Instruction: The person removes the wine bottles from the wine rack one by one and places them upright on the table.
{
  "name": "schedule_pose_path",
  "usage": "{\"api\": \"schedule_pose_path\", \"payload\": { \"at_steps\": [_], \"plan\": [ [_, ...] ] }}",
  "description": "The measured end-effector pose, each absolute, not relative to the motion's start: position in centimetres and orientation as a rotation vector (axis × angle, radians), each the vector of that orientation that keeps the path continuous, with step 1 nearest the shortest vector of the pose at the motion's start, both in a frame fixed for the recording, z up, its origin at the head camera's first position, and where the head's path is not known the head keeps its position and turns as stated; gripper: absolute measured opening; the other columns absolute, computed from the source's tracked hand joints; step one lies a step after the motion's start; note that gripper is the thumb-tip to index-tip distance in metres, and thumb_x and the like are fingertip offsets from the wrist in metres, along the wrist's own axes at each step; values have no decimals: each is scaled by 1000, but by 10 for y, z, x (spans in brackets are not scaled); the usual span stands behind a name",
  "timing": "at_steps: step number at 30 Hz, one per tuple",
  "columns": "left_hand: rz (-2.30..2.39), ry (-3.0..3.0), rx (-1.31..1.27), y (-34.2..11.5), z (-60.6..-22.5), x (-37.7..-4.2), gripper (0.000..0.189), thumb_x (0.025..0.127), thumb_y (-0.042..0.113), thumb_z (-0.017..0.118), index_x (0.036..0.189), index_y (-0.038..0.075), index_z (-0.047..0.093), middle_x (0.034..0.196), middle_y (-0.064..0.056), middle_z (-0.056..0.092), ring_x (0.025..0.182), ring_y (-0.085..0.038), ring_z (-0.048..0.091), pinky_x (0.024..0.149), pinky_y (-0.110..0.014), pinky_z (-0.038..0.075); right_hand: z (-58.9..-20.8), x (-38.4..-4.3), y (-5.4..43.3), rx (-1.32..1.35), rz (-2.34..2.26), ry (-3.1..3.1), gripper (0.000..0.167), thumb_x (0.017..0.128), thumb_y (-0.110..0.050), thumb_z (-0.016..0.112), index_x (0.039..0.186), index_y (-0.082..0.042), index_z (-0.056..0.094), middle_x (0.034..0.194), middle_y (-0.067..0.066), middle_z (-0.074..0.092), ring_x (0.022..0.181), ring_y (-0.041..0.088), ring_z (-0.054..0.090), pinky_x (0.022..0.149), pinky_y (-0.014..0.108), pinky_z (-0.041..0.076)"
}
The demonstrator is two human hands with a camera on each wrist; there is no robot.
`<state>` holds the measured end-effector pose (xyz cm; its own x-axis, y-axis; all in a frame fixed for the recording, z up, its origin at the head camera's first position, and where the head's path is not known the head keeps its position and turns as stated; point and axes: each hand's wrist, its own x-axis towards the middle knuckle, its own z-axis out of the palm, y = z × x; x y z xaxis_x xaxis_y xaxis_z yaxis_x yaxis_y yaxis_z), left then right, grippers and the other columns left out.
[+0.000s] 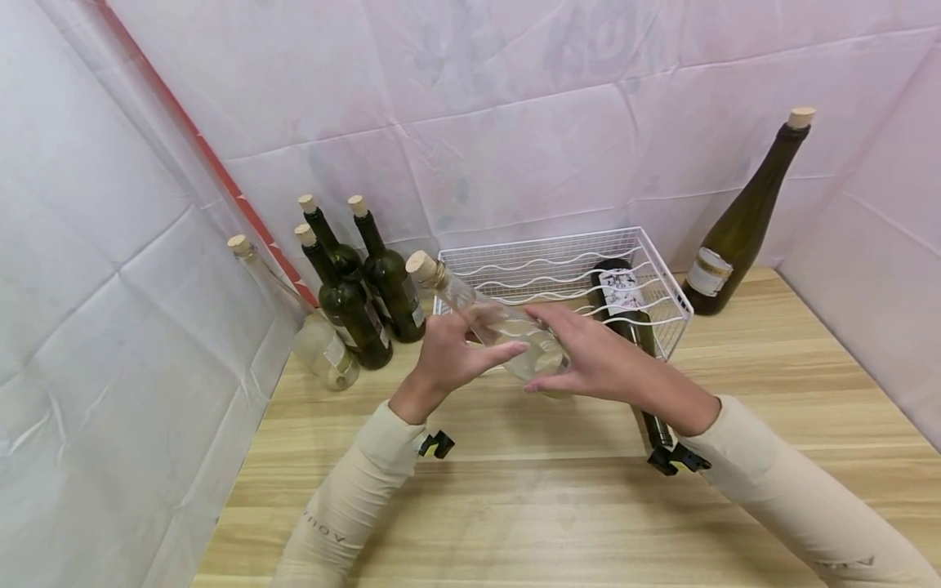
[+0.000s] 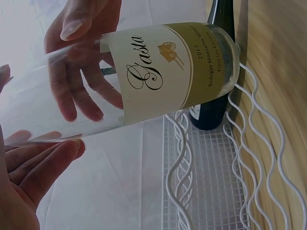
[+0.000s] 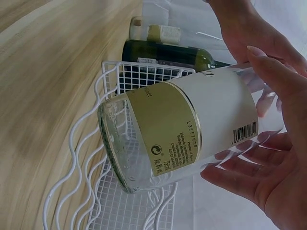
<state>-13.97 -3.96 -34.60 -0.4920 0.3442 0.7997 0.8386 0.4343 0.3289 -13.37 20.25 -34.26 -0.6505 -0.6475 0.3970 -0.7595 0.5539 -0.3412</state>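
Both hands hold a clear glass wine bottle [image 1: 465,299] with a cork in its neck. It tilts over the front of a white wire rack [image 1: 665,282], neck up to the left and base down to the right. The left hand [image 1: 457,353] grips it around the middle, thumb on the near side. Nearer the base, the right hand [image 1: 597,353] has its fingers and thumb around the glass. A white and olive label [image 2: 153,72] reading "Gasta" shows in the left wrist view; its barcode side [image 3: 211,117] faces the right wrist camera.
A dark bottle [image 1: 622,291] lies in the rack's right end, neck forward under the right forearm. Several corked green bottles [image 1: 351,314] and a clear bottle [image 1: 320,347] stand at the left. A tall green bottle [image 1: 746,212] stands right of the rack, on the wooden table [image 1: 515,506].
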Motion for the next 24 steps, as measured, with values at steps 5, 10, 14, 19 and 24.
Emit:
{"api": "schedule_pose_path", "payload": {
  "at_steps": [5, 10, 14, 19, 24],
  "plan": [
    [-982, -2042, -1001, -38, -345, -139, 50, 66, 18, 97, 106, 1, 72, 86, -12, 78, 62, -14, 73, 60, -19, 58, -343, -133, 202, 1203, 709, -2492, 95, 78, -46, 90, 151, -6, 45, 139, 13, 63, 116, 28, 69, 94, 48, 61],
    [-982, -2039, -1015, -38, -345, -138, 49, 66, 18, 97, 105, 1, 73, 82, -13, 76, 62, -14, 72, 58, -20, 58, -343, -131, 202, 1200, 690, -2474, 91, 79, -49, 88, 148, -7, 47, 135, 12, 65, 114, 27, 69, 93, 49, 61],
    [-973, -2036, -1021, -37, -345, -138, 50, 66, 19, 97, 106, 2, 73, 79, -11, 77, 61, -13, 72, 58, -20, 58, -344, -131, 203, 1191, 680, -2472, 88, 79, -49, 87, 146, -6, 48, 132, 13, 66, 113, 28, 69, 91, 50, 61],
    [-956, -2051, -1028, -37, -344, -137, 52, 66, 22, 98, 107, 3, 72, 77, -8, 77, 61, -12, 73, 55, -26, 58, -345, -130, 205, 1192, 666, -2449, 86, 80, -50, 87, 144, -7, 50, 129, 13, 67, 111, 28, 70, 88, 49, 61],
    [-984, -2073, -1049, -37, -344, -138, 55, 66, 19, 98, 110, 2, 71, 79, -11, 78, 65, -14, 75, 55, -28, 59, -347, -130, 207, 1204, 635, -2396, 87, 81, -51, 85, 144, -3, 50, 129, 16, 67, 109, 29, 71, 87, 49, 62]
  ]
}}
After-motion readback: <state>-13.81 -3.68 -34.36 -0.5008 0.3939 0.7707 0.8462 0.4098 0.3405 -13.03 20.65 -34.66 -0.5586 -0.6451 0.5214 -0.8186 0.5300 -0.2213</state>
